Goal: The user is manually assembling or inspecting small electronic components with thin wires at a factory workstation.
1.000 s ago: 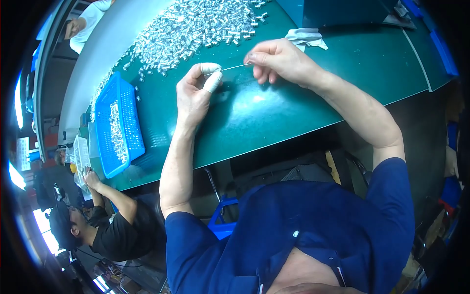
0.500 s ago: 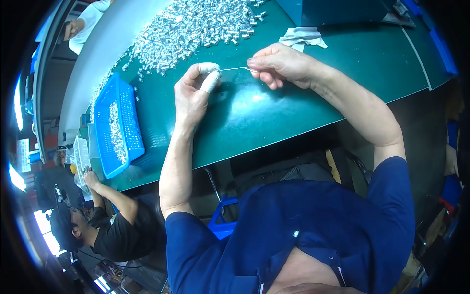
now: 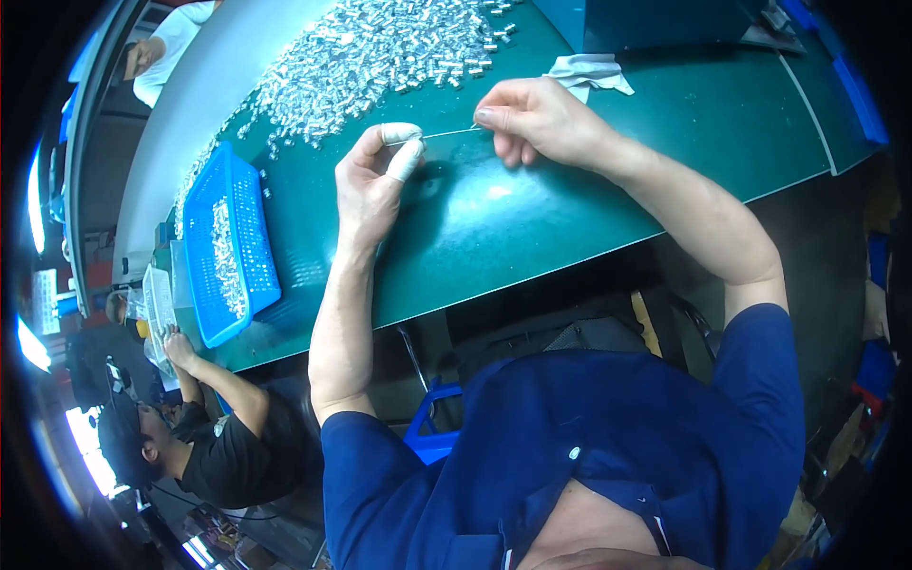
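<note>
A thin, light-coloured strand, thread or wire, runs nearly level between my two hands above the green table. My left hand wears white coverings on its thumb and forefinger, and those fingertips pinch the strand's left end. Whether a small part also sits in that pinch is hidden. The right end is between the thumb and forefinger of my right hand, its other fingers curled loosely below. Beyond my hands lies a large heap of small shiny metal cylindrical parts.
A blue plastic basket with more metal parts stands left of my left arm. A crumpled white cloth lies behind my right hand, before a dark box. At the left, a co-worker in black reaches toward a white tray.
My right hand has shifted slightly left and up, and its fingers have turned on the strand. My left hand has moved a little left, still pinching.
</note>
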The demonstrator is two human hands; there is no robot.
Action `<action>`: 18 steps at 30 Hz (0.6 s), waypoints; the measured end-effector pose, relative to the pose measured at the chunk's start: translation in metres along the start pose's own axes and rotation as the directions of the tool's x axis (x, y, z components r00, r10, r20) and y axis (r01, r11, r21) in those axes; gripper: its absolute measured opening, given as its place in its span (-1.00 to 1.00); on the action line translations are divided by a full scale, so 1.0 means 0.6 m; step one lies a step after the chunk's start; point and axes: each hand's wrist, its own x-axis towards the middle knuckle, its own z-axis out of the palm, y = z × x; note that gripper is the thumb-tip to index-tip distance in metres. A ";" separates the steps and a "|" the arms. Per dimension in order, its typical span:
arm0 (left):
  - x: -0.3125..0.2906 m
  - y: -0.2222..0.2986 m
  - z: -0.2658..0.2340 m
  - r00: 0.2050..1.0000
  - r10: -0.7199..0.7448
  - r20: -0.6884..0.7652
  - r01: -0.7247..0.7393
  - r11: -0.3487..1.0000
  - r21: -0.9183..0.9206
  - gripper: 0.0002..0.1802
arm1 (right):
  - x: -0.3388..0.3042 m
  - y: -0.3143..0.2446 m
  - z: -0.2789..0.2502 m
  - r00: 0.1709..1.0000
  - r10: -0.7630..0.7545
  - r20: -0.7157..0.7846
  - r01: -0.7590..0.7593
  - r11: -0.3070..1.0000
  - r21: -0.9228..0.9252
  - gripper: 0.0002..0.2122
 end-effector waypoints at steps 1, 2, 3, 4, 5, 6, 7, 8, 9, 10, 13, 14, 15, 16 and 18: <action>0.001 -0.002 0.000 1.000 0.006 -0.010 -0.006 1.000 -0.001 -0.82 | -0.002 0.001 -0.001 0.967 -0.237 -0.090 0.207 0.943 -0.260 -0.73; -0.002 -0.007 -0.009 0.999 -0.023 -0.023 0.022 0.998 -0.059 -0.83 | -0.005 -0.010 0.004 0.965 -0.253 -0.069 0.227 0.938 -0.262 -0.73; 0.006 -0.012 -0.013 0.999 -0.039 -0.033 0.035 0.992 -0.122 -0.83 | -0.015 -0.027 0.002 0.878 -0.449 -0.166 0.374 0.860 -0.348 -0.72; 0.010 -0.015 -0.013 0.999 -0.029 -0.044 0.023 0.991 -0.129 -0.84 | -0.030 -0.047 0.002 0.741 -0.628 -0.239 0.493 0.750 -0.441 -0.71; 0.013 -0.017 -0.010 0.998 -0.043 -0.047 0.037 0.992 -0.120 -0.83 | -0.056 -0.070 0.003 0.699 -0.681 -0.217 0.567 0.713 -0.412 -0.74; 0.016 -0.018 -0.009 0.997 -0.058 -0.054 0.052 0.993 -0.110 -0.83 | -0.085 -0.094 0.004 0.654 -0.732 -0.193 0.640 0.671 -0.376 -0.76; 0.015 -0.016 -0.011 0.995 -0.079 -0.059 0.071 0.990 -0.123 -0.82 | -0.113 -0.123 -0.001 0.625 -0.780 -0.019 0.734 0.596 -0.326 -0.78; 0.013 -0.014 -0.013 0.996 -0.062 -0.059 0.053 0.988 -0.146 -0.81 | -0.142 -0.140 0.007 0.480 -0.871 0.102 0.815 0.400 -0.421 -0.76; 0.009 -0.012 -0.017 0.995 -0.071 -0.066 0.061 0.987 -0.151 -0.81 | -0.152 -0.151 0.022 0.470 -0.875 0.113 0.826 0.391 -0.406 -0.76; 0.015 -0.009 -0.012 0.996 -0.071 -0.052 0.062 0.984 -0.168 -0.81 | -0.161 -0.165 0.037 0.344 -0.930 0.128 0.930 0.318 -0.187 -0.81; 0.004 -0.017 -0.026 0.992 -0.107 -0.067 0.099 0.988 -0.115 -0.81 | -0.140 -0.198 0.081 0.077 -0.995 0.057 0.942 0.092 0.323 -0.86; 0.009 -0.016 -0.023 0.993 -0.102 -0.063 0.094 0.988 -0.125 -0.81 | -0.128 -0.226 0.077 0.108 -0.989 0.102 0.917 0.138 0.375 -0.82; 0.012 -0.016 -0.021 0.994 -0.094 -0.057 0.086 0.988 -0.125 -0.81 | -0.120 -0.242 0.078 0.135 -0.980 0.149 0.886 0.186 0.425 -0.77; 0.013 -0.016 -0.021 0.995 -0.085 -0.052 0.078 0.989 -0.126 -0.82 | -0.123 -0.240 0.090 0.136 -0.978 0.158 0.887 0.191 0.420 -0.77; 0.015 -0.016 -0.023 0.995 -0.083 -0.054 0.075 0.988 -0.139 -0.82 | -0.137 -0.239 0.112 0.272 -0.962 -0.018 0.890 0.245 0.385 -0.80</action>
